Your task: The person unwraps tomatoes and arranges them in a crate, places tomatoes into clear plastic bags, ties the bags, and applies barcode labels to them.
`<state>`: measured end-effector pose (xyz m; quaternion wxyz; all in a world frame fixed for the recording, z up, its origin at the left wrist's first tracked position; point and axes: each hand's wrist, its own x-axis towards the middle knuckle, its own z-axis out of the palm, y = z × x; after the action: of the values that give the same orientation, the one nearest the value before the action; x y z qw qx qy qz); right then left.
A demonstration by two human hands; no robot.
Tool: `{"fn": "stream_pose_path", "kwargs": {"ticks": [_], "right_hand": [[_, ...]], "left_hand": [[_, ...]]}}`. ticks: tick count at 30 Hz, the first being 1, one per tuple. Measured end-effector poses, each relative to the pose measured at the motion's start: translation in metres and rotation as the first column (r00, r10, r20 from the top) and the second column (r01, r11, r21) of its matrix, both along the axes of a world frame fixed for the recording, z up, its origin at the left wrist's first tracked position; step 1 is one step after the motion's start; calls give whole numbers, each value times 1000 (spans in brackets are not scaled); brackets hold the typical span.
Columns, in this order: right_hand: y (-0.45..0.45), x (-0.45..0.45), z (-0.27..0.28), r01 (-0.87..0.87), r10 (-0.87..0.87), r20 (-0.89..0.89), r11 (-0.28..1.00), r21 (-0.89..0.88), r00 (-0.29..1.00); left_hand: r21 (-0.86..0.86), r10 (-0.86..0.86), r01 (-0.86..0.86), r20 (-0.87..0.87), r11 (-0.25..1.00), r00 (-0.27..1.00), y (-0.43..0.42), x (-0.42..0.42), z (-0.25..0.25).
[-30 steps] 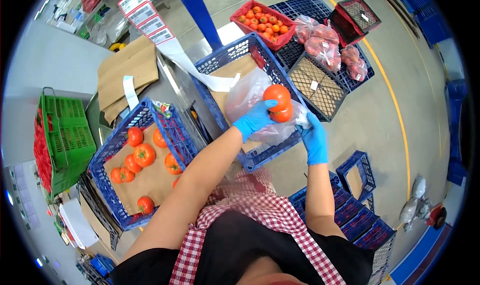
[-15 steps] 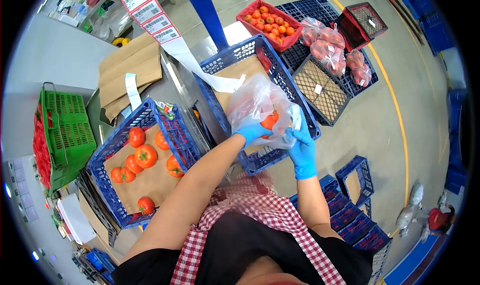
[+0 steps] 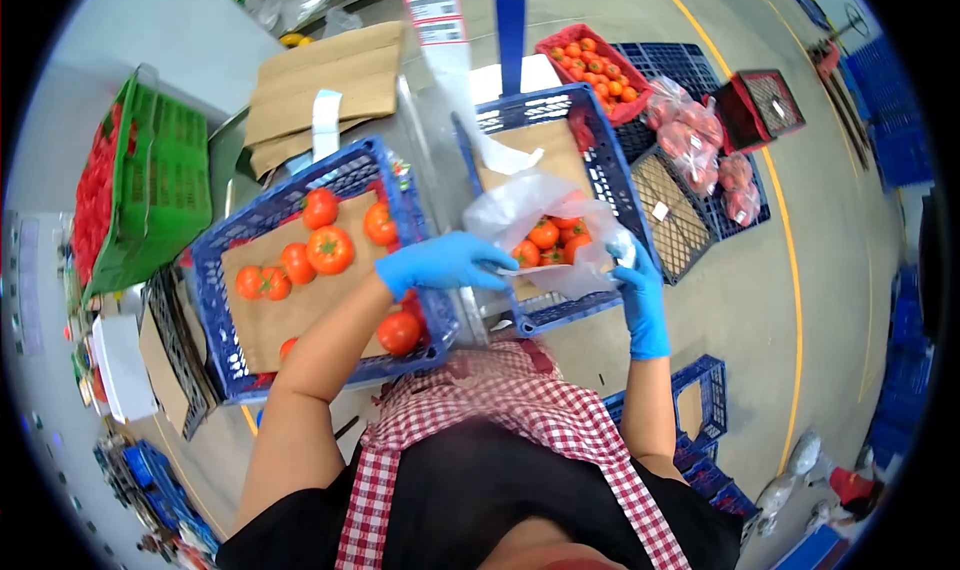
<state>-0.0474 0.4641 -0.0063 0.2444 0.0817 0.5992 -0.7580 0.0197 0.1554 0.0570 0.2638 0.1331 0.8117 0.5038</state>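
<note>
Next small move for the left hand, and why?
Probably reach for a tomato in the blue crate at left: the left hand looks empty, the right hand grips the bag, whose mouth looks open, and loose tomatoes lie in that crate.

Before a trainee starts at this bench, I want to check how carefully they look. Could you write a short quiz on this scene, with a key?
1. True or false: the right hand holds the plastic bag by its edge.

2. What can be seen inside the bag?
A) onions
B) tomatoes
C) cucumbers

3. Fill in the missing word: the ____ forearm crosses above the blue crate of loose tomatoes.

Key:
1. True
2. B
3. left
</note>
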Motion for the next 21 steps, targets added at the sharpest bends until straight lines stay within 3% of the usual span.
{"fn": "stream_pose_path", "kwargs": {"ticks": [1,2,3,4,5,6,7,8,9,10,11,13,15,17,20,21], "right_hand": [[-2,2,-3,8,-7,-29,1000,21,1000],[-2,4,-7,10,-8,-56,999,38,998],[-3,7,-10,-2,9,-77,996,94,997],[0,6,-12,-8,24,-103,989,150,994],[-1,2,-31,68,16,-344,971,231,939],[-6,3,-21,81,45,-382,948,307,923],[-27,11,17,239,109,-563,828,507,819],[-52,24,52,432,215,-697,652,624,684],[-68,27,58,217,181,-708,875,433,683],[-95,45,84,60,319,-640,866,497,699],[-123,59,104,-186,517,-594,829,528,617],[-185,83,120,-483,723,-658,662,573,211],[-234,100,98,-224,762,-608,567,793,-225],[-257,99,53,72,820,-308,388,919,-482],[-275,98,30,82,855,-108,173,982,-508],[-278,95,34,76,850,-85,145,986,-519]], "left_hand": [[0,138,-140,135,990,981,-17,9,16],[24,315,-316,-183,948,931,-41,24,4],[49,523,-525,-216,849,825,-67,40,19],[-17,504,-631,-587,775,634,-99,50,23],[-67,609,-808,-622,585,492,-132,70,24],[-102,671,-859,-581,502,461,-159,89,34],[-250,584,-891,-682,380,440,-191,114,21],[-374,607,-874,-631,309,484,-206,133,7],[-494,634,-834,-569,246,524,-214,152,-9],[-603,662,-775,-504,189,554,-217,168,-24],[-615,685,-748,-434,251,586,-212,175,-38],[-599,553,-768,-570,227,608,-176,167,-40],[-627,502,-752,-593,203,629,-155,154,-34],[-699,552,-691,-507,186,662,-142,145,-16],[-651,375,-668,-555,361,743,-148,160,-22],[-613,294,-693,-631,380,718,-148,167,-21]]}}
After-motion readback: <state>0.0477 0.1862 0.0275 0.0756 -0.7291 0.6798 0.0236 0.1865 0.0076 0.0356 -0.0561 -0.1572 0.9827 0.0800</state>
